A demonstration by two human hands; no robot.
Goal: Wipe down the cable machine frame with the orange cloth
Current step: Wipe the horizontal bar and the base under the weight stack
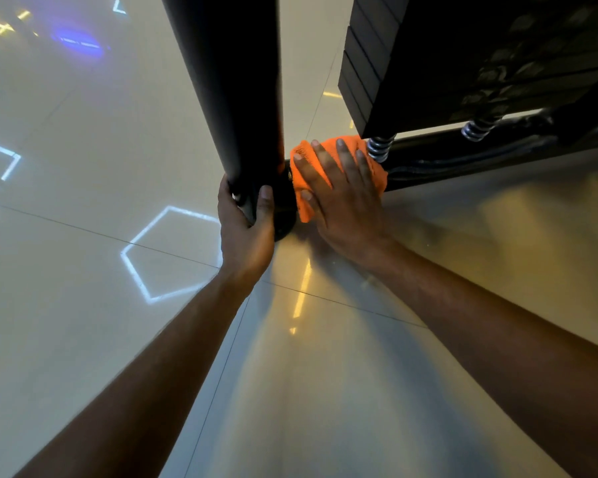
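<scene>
Pressing the orange cloth (339, 167) flat against the low base rail (463, 153) of the cable machine frame, the right hand (339, 198) lay with its fingers straight and spread, the palm bearing down so that a broad patch of fabric met the metal. The cloth sat bunched at the junction where the rail met the black upright post (235, 98), just beside the post's round foot (283, 215) and directly below the corner of the weight stack (428, 63). The left hand (246, 229) gripped the post near its lower end, thumb on one side and fingers curled round the other; this hold was probably for bracing the body during the low reach rather than for cleaning. Two coiled springs (380, 148) stood on the rail under the stack, the nearer one touching or almost touching the cloth's far edge. The glossy tiled floor (118, 339) reflected ceiling lights. Judged from this position, wiping was under way at the frame's base, and the rail to the right appeared yet to be covered.
</scene>
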